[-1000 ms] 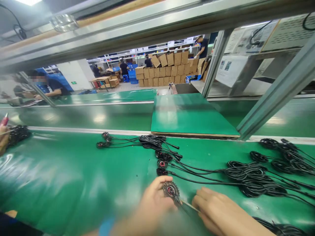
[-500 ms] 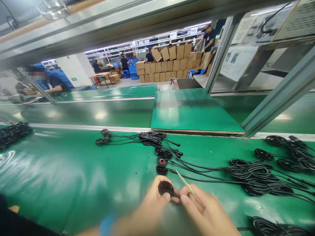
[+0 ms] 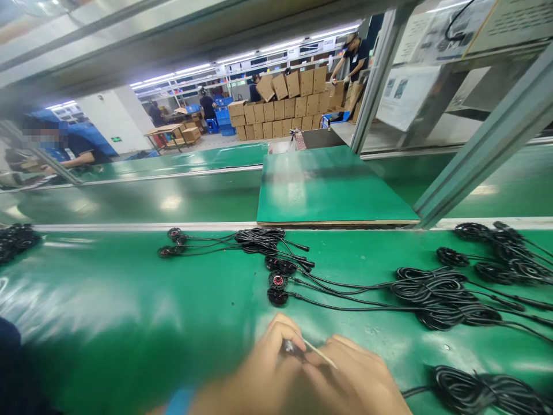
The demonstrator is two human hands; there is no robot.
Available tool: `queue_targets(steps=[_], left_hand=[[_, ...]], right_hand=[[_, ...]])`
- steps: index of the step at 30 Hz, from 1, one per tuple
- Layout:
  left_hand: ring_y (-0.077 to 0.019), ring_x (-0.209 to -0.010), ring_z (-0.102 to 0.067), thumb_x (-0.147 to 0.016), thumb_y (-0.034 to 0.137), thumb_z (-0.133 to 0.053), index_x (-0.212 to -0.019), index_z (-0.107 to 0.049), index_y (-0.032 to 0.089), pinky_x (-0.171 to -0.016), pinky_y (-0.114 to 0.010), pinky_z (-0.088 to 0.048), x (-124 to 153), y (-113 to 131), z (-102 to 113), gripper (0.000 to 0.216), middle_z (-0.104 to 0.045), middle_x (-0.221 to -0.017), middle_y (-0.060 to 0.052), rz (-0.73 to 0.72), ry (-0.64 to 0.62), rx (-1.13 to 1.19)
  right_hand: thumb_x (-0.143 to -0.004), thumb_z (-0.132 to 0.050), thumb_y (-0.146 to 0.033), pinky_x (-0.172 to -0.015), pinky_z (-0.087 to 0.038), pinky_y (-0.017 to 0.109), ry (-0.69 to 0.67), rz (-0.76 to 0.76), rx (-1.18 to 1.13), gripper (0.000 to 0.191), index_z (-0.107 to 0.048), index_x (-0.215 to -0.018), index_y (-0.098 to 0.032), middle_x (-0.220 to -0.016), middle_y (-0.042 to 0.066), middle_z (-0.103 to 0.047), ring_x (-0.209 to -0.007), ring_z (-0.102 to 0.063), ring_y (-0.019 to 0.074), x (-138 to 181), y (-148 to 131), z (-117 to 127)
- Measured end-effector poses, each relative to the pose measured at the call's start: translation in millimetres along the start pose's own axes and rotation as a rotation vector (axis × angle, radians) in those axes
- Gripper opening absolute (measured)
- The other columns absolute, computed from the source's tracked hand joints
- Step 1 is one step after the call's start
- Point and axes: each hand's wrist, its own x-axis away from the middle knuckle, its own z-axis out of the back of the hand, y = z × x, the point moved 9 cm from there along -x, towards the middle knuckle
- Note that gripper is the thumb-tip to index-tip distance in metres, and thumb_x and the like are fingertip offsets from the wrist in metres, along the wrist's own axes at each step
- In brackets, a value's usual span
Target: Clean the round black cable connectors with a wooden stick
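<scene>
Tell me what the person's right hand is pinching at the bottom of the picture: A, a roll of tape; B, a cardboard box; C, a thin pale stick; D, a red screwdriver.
C: the right hand pinches a thin pale stick, its tip at the small dark round part gripped in the left hand.

Green conveyor belt (image 3: 108,323); stacked cardboard boxes (image 3: 280,109) behind; ceiling striplights (image 3: 242,57).

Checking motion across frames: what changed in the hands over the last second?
The left hand turned the small round part from red face up to nearly hidden in its grip. The right hand closed in, and its thin stick now meets the part. The cabled parts on the green belt kept their layout.
</scene>
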Motion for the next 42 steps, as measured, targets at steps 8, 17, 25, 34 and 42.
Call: queue_targets(steps=[8, 17, 25, 34, 42], left_hand=[[-0.0213, -0.091, -0.053, -0.097, 0.041, -0.045, -0.097, -0.056, 0.019, -0.084, -0.036, -0.044, 1.6, -8.6, -0.5, 0.025, -0.053, -0.094, -0.008, 0.030, 0.139, 0.044], [-0.0115, -0.070, -0.058, -0.073, 0.042, -0.080, -0.126, -0.049, 0.017, -0.057, -0.022, -0.046, -6.0, -35.4, -1.5, 0.067, -0.062, -0.108, -0.012, 0.333, 0.266, 0.599], [-0.0161, -0.071, -0.065, -0.078, 0.054, -0.071, -0.127, -0.048, 0.014, -0.066, -0.026, -0.049, -7.3, -43.3, -10.7, 0.067, -0.065, -0.088, -0.008, 0.351, 0.125, 0.639], [-0.0114, -0.066, -0.060, -0.076, 0.043, -0.076, -0.129, -0.047, 0.017, -0.065, -0.024, -0.047, -1.4, -43.0, -21.0, 0.066, -0.063, -0.081, -0.002, 0.456, 0.112, 0.675], [-0.0098, -0.065, -0.059, -0.074, 0.031, -0.078, -0.122, -0.052, 0.015, -0.065, -0.022, -0.047, -2.0, -44.1, -26.8, 0.057, -0.063, -0.078, -0.001, 0.488, 0.080, 0.731]], right_hand=[[-0.092, -0.053, -0.028, -0.053, -0.038, 0.021, -0.021, -0.317, -0.232, 0.015, -0.061, -0.081, -0.021, -0.061, -0.005, -0.053, -0.054, -0.050, 0.0100, 9.2, 29.4, -19.3], [-0.093, -0.042, -0.063, -0.055, -0.043, 0.021, 0.036, -0.754, -0.821, 0.050, -0.057, -0.075, -0.020, -0.063, -0.002, -0.053, -0.059, -0.052, 0.0117, 19.8, 61.0, -39.0], [-0.096, -0.051, -0.040, -0.055, -0.052, 0.019, 0.348, -0.528, -0.468, 0.025, -0.069, -0.090, -0.024, -0.067, -0.001, -0.061, -0.060, -0.061, 0.0125, 5.8, 68.2, 38.7], [-0.091, -0.058, -0.015, -0.073, -0.053, 0.018, 0.243, -0.106, -0.257, 0.015, -0.067, -0.099, -0.024, -0.090, 0.000, -0.068, -0.085, -0.064, 0.0121, -11.4, 21.3, 34.6], [-0.092, -0.055, -0.014, -0.070, -0.054, 0.020, 0.239, -0.101, -0.288, 0.014, -0.066, -0.090, -0.021, -0.083, 0.001, -0.069, -0.081, -0.064, 0.0131, -17.1, 16.3, 33.7]])
